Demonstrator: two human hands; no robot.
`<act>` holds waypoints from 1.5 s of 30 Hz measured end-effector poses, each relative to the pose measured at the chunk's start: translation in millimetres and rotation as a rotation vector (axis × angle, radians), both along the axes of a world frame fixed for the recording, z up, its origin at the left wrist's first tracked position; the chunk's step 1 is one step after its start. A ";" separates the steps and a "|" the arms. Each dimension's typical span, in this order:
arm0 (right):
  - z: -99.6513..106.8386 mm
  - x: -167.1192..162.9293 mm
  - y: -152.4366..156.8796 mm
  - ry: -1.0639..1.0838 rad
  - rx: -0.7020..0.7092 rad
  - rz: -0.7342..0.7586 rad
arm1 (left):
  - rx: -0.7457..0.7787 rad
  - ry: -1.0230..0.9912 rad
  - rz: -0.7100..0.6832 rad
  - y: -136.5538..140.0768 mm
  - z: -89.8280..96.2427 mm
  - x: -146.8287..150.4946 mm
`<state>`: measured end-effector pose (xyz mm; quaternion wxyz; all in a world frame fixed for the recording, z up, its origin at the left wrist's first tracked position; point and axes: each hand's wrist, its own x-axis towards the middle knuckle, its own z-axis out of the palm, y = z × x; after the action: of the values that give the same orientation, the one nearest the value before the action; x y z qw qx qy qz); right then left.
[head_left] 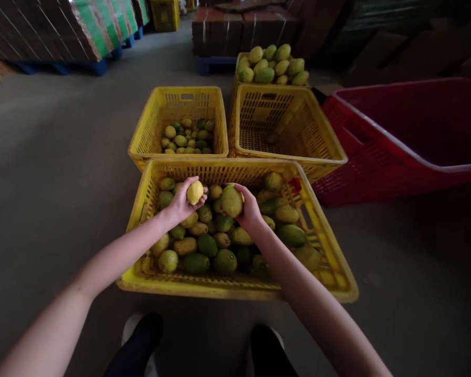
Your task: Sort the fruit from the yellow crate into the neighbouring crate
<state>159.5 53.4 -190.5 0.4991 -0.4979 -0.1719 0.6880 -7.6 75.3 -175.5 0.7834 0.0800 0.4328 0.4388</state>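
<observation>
My left hand [186, 201] is closed around a small yellow fruit [195, 192], which rests in the palm with the fingertips curled round it. To its right, my right hand [249, 207] grips a larger yellow-green fruit [232, 201] by its right side. Both hands are above a wide yellow crate [220, 290] holding many green and yellow oval fruits that look like papayas. Among these lie a dark green fruit [207, 244] and a yellowish fruit [286, 214]. The forearms hide part of the crate's contents.
Behind stand a yellow crate [137, 133] with smaller fruits and another yellow crate [294, 156] with bare slatted walls. A fruit-filled crate [272, 68] sits farther back. A large red crate [353, 173] is at the right; wrapped stacks [102, 26] rest on blue pallets at the left.
</observation>
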 end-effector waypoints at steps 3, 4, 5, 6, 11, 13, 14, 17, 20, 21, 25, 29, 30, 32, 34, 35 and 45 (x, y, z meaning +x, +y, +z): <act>-1.4 1.0 0.5 0.010 -0.015 -0.005 | -0.055 -0.005 0.106 3.0 -0.6 -2.9; -1.8 1.3 0.7 0.011 -0.021 -0.009 | -0.068 -0.009 0.127 4.5 -0.5 -3.9; -2.2 1.5 0.8 0.010 -0.028 -0.011 | -0.075 -0.015 0.132 5.9 -0.1 -4.8; -2.6 1.7 0.9 0.011 -0.032 -0.013 | -0.079 -0.023 0.117 7.1 0.5 -5.6; -2.8 2.5 1.7 0.039 -0.042 -0.031 | -0.060 -0.009 -0.001 9.7 2.3 -7.9; -2.5 3.9 2.7 0.056 -0.044 -0.048 | -0.062 0.005 -0.026 9.9 0.3 -8.6; -2.6 5.0 3.4 0.066 -0.044 -0.061 | -0.076 0.012 -0.040 10.1 -1.2 -9.0; -3.8 10.5 6.0 0.080 -0.040 -0.112 | -0.118 0.023 -0.095 10.3 -5.4 -9.6; -5.0 16.3 8.1 0.073 -0.046 -0.153 | -0.095 0.026 -0.136 9.5 -7.2 -8.4; -5.0 17.7 8.4 0.072 -0.055 -0.162 | -0.081 0.035 -0.142 9.0 -7.5 -7.6; -3.6 19.2 8.1 0.083 -0.101 -0.180 | -0.064 0.130 -0.128 6.7 -10.9 -4.3; -3.9 18.4 7.2 0.107 -0.130 -0.167 | -0.071 0.195 -0.079 5.3 -17.9 -2.6; -4.5 18.3 7.2 0.112 -0.136 -0.165 | -0.069 0.202 -0.071 5.1 -19.6 -2.5; -5.9 18.4 7.5 0.118 -0.143 -0.161 | -0.057 0.221 -0.055 5.0 -22.2 -2.4; -7.4 18.5 7.9 0.115 -0.150 -0.157 | -0.045 0.245 -0.025 5.6 -23.3 -2.5; -7.8 18.2 8.1 0.111 -0.155 -0.156 | -0.047 0.251 -0.012 6.2 -23.1 -2.6; 2.7 8.2 5.3 0.152 -0.185 -0.074 | -0.250 0.114 0.053 11.6 -15.7 -0.2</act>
<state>167.7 58.7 -187.8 0.4877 -0.4944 -0.0510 0.7177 -7.7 86.8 -191.2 0.7496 -0.0046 0.5299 0.3966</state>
